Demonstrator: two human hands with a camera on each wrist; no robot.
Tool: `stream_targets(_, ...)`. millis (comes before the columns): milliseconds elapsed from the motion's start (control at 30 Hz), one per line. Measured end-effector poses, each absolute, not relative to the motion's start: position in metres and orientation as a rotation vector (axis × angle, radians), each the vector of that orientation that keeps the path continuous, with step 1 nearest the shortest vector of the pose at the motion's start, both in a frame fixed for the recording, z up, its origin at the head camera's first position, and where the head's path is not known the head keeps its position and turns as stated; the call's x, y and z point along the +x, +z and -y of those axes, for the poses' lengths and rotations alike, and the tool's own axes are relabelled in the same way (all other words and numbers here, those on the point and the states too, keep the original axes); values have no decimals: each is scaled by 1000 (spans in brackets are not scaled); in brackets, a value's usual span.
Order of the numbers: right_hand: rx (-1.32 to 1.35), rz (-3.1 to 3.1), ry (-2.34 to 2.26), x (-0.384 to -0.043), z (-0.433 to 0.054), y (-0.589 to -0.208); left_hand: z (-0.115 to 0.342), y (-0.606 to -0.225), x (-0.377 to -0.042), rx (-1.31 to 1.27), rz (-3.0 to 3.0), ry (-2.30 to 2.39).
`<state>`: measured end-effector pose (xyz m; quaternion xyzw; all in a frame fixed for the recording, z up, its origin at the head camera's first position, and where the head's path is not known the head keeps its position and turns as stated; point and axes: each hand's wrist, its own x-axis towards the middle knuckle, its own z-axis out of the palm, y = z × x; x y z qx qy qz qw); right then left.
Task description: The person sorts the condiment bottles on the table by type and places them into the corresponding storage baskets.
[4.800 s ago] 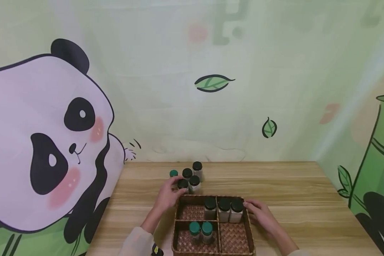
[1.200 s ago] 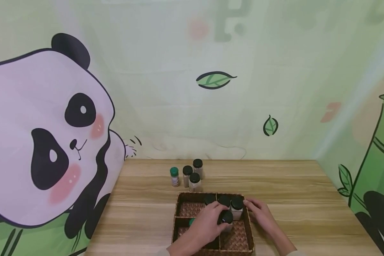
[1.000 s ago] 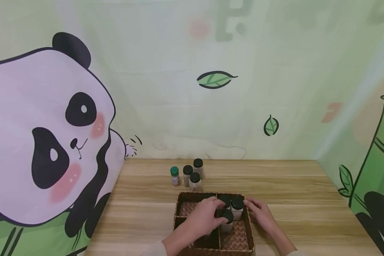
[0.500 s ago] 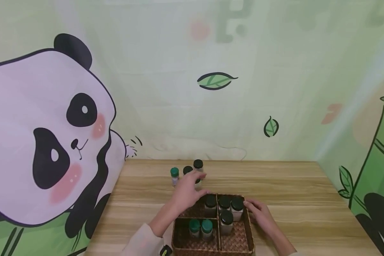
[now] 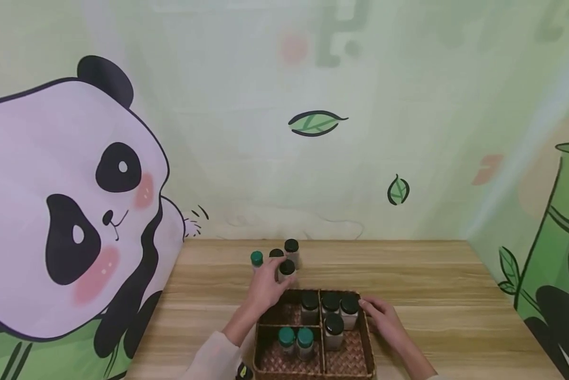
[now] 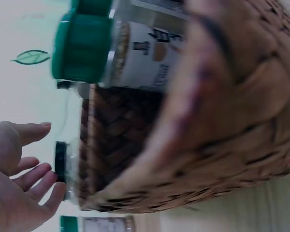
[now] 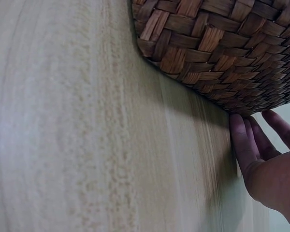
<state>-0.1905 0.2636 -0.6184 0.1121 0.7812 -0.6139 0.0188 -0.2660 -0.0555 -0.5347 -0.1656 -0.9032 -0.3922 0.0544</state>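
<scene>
The left hand (image 5: 264, 287) is spread, thumb well apart from the fingers, around a black-lidded jar (image 5: 287, 268) upright on the bench (image 5: 407, 269) at lower centre; whether it touches is unclear. The right hand (image 5: 384, 313), fingers extended, touches the upper right corner of a brown woven basket (image 5: 312, 376). In the basket, two green-lidded jars (image 5: 305, 338) stand lower left, one black-lidded jar upper left, three at right. Beyond the left hand stand three more jars (image 5: 291, 248).
</scene>
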Motion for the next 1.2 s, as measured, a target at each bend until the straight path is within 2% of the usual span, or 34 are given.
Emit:
stream_targets(633, 360, -2434, -1887, -190, -264, -620, 44, -558, -282, -453, 2777, -1203)
stream_targets(1200, 375, -2435, -1870, -190, -262, -617, 44, -575, -274, -468, 2658, -1297)
